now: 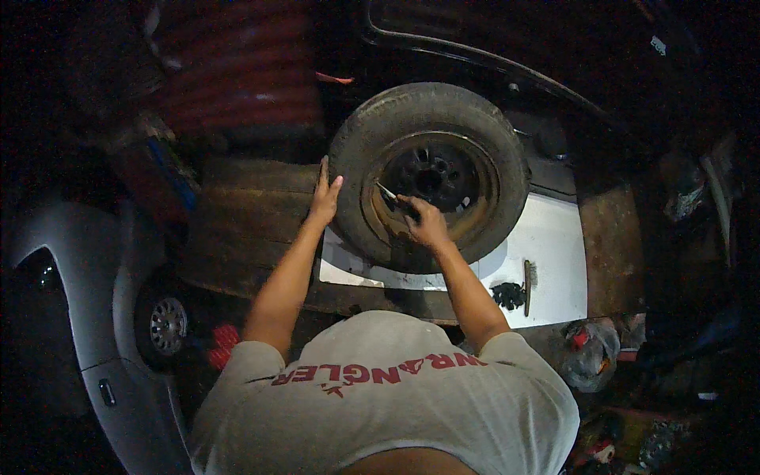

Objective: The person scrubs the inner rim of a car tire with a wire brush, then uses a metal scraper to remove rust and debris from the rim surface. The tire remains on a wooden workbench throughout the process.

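Observation:
A worn black tyre on a dirty, rust-brown steel rim lies hub up in front of me. Its dark centre has several holes. My left hand rests against the tyre's left sidewall, fingers stretched out and holding nothing. Inside the wheel, my right hand is closed around a slim hand tool with a pale, blade-like end. That end reaches the left inner part of the rim. Most of the handle is hidden by my fingers, so its exact kind cannot be made out.
Under the wheel lies a white board on a wooden bench. A wire brush and a crumpled black item lie on the board's right side. A grey car stands left; a clear plastic bag is at the right.

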The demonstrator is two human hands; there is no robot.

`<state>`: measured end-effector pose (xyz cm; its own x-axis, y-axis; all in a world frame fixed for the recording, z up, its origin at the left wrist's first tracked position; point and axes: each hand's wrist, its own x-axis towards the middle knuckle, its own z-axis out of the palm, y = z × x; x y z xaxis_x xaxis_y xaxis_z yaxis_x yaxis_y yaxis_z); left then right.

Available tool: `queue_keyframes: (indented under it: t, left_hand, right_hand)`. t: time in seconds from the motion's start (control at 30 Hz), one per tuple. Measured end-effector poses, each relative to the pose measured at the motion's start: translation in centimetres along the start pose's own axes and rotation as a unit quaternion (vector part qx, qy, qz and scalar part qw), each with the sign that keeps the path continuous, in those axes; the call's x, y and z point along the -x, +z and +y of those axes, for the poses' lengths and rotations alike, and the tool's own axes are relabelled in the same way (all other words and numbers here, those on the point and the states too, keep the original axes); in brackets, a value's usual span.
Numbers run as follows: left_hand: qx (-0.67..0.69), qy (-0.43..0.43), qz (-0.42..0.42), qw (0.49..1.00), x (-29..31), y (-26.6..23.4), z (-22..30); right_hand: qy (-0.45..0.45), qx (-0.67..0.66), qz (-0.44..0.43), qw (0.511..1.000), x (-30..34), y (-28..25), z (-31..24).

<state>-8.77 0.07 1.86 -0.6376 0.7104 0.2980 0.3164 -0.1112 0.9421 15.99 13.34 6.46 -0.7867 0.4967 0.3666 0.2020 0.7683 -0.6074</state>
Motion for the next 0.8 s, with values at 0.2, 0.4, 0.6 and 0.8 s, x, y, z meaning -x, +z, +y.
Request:
queue_keyframes:
  t: [0.2, 0.4, 0.6, 0.8]
  left_hand:
    - [-0.001, -0.010, -0.010, 1.000, -0.1, -0.3, -0.8]
    - [0.005, 0.025, 0.010, 1.000, -0.4, 0.2, -2.2]
    - [-0.038, 0.003, 0.040, 0.998, -0.2, 1.0, -0.1]
    - [-0.219, 0.026, 0.081, 0.972, -0.5, 0.8, 2.5]
  right_hand:
    - [-0.021, 0.051, 0.049, 0.997, -5.0, -5.4, 2.6]
    - [0.089, -0.078, 0.348, 0.930, -0.6, -3.7, 5.5]
    - [0.040, -0.033, 0.220, 0.974, -2.4, -2.8, 2.7]
    - [0.176, -0.051, 0.385, 0.904, 2.2, -3.2, 5.7]
